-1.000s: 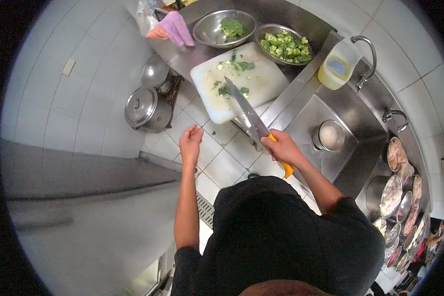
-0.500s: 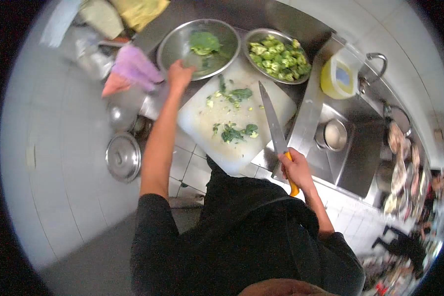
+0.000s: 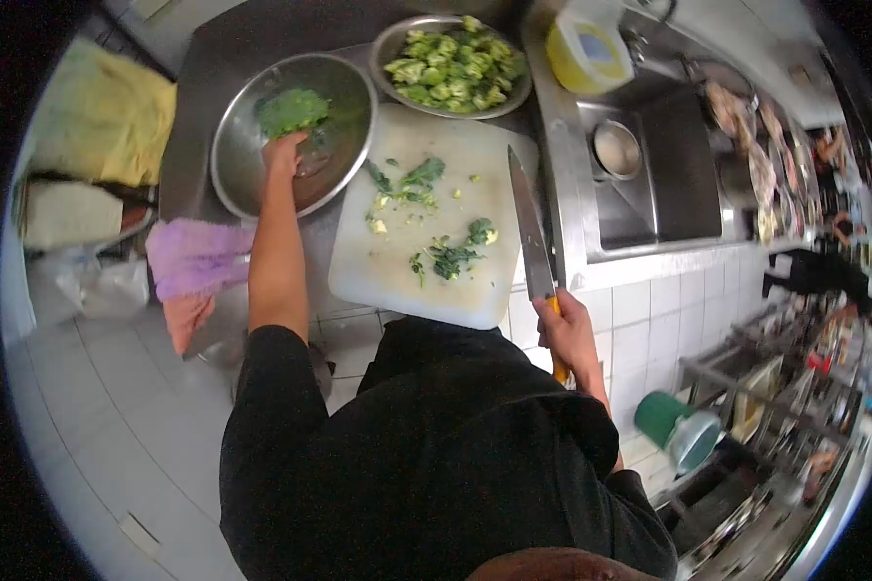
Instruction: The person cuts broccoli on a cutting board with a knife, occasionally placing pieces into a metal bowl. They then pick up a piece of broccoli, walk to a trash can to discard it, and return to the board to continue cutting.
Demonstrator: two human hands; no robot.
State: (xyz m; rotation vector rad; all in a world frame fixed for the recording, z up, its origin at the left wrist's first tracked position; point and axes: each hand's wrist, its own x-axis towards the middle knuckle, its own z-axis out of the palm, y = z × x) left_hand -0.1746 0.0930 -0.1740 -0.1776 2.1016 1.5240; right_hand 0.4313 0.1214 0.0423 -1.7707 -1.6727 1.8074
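Left hand now in the bowl, knife held ready

Right hand [image 3: 569, 324], grip closed around the knife [image 3: 530, 228], stays at the near desk edge, blade over the cutting board [image 3: 397, 271]. Left hand [image 3: 283, 153] has moved from the bowl's rim into the steel bowl [image 3: 237, 145], far left, fingers touching the leafy, dark-green broccoli head [image 3: 291, 109]; whether they grasp it cannot be told.

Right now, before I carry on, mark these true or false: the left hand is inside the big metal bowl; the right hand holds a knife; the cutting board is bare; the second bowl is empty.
1. The left hand is inside the big metal bowl, beside a head of broccoli: true.
2. The right hand holds a knife: true.
3. The cutting board is bare: false, green scraps lie on it.
4. The second bowl is empty: false, it is full of broccoli pieces.
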